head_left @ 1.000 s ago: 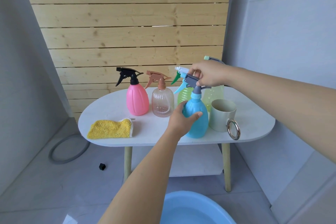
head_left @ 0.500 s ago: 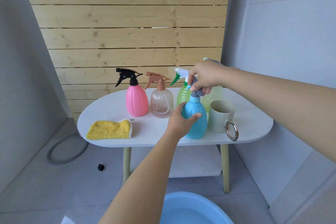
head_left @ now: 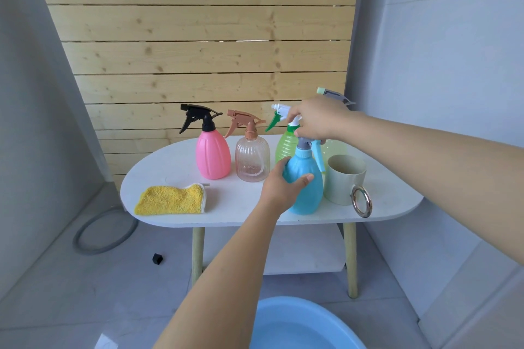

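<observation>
A blue spray bottle (head_left: 307,193) stands near the front edge of the white oval table (head_left: 235,207). My left hand (head_left: 283,185) grips its body from the left. My right hand (head_left: 317,120) holds the bottle's grey spray head from above, and the light blue trigger (head_left: 319,157) hangs down on the right side. The top of the spray head is hidden under my fingers.
Behind stand a pink bottle (head_left: 212,156), a clear ribbed bottle (head_left: 252,159), a green bottle (head_left: 285,144) and a pale yellow-green one (head_left: 336,147). A cream mug (head_left: 344,181) with a metal ring handle sits right, a yellow cloth (head_left: 170,200) left. A blue basin (head_left: 297,326) lies on the floor.
My right hand has turned the spray head on the blue bottle; its trigger, first pointing left, now hangs on the right. The left hand has kept its hold on the body.
</observation>
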A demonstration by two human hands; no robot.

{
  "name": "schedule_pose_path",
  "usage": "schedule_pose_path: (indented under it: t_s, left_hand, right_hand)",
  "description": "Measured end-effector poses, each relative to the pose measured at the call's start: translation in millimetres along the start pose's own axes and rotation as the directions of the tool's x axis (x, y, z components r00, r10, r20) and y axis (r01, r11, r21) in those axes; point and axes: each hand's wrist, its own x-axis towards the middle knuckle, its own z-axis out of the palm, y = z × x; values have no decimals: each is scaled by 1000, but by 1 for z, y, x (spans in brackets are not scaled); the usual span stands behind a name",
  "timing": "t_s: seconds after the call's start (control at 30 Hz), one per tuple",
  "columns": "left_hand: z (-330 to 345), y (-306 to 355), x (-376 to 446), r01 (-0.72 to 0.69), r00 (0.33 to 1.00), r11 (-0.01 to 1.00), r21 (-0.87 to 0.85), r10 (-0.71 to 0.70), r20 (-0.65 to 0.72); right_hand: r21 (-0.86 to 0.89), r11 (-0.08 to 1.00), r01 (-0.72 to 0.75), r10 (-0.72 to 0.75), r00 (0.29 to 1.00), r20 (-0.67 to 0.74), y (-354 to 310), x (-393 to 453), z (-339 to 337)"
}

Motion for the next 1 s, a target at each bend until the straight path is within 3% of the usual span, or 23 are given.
schedule_pose_path:
  t_s: [0.07, 0.17, 0.3, 0.53, 0.67, 0.8, 0.93, 1.0]
  left_hand:
    - [0, 1, -1, -2, 1000, 1000, 0, 2, -1]
    - [1, 0, -1, -9, 1000, 1000, -5, 9, -9]
    - [1, -1, -1, -11, 1000, 1000, -7, 11, -16]
    - [3, -1, -1, -10, 1000, 1000, 2, 10, -21]
    - [2, 0, -2, -12, 1000, 1000, 24, 12, -13]
    - [1, 2, -3, 9, 1000, 1000, 24, -8, -20]
    - [1, 2, -2, 20, 1000, 1000, 13, -20, -3]
    - [2, 1, -2, -7, 1000, 1000, 18, 7, -1]
  right_hand:
    - [90, 996, -19, 16, 999, 40, -3, 1, -1]
    - [216, 972, -88, 41, 976, 213, -1, 2, -11]
    - [423, 880, -214, -27, 868, 496, 8, 0, -28]
    - [552, 782, -289, -115, 804, 584, 27, 1, -31]
    - [548, 811, -203, -110, 868, 484, 23, 2, -26]
    - [303, 948, -100, 11, 959, 284, 15, 8, -18]
    - [220, 971, -88, 47, 982, 186, 12, 7, -13]
    - [96, 993, -74, 67, 995, 75, 8, 8, -6]
